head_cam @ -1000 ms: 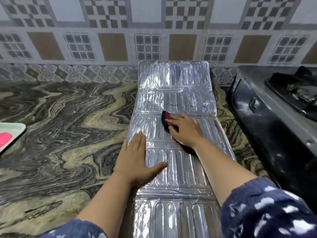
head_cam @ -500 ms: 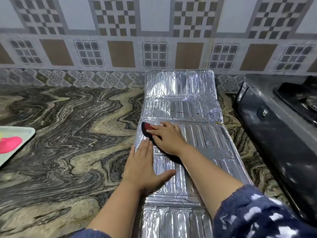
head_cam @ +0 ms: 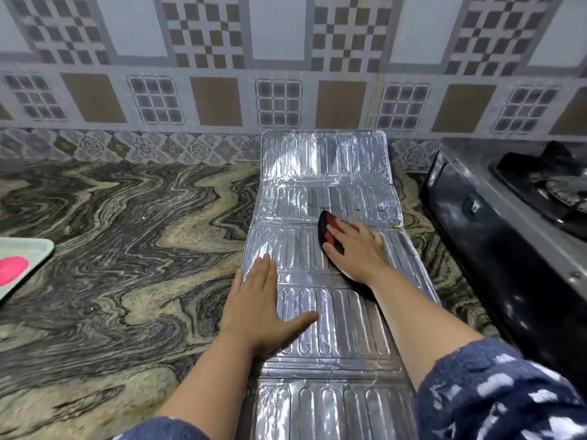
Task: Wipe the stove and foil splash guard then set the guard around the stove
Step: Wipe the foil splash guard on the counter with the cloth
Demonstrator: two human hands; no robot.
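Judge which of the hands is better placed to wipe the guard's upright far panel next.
Probably the right hand: it already presses the red-and-black cloth on the foil guard, nearest that panel. The left hand lies flat nearer, steadying the sheet.

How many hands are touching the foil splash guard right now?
2. The left hand lies flat near the left edge of the foil splash guard; the right hand presses a dark red-and-black cloth farther up, toward its right side.

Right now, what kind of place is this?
Most likely a home kitchen: a gas stove stands on a marbled stone counter against a patterned tiled wall, and a foil splash guard lies flat on the counter beside it.
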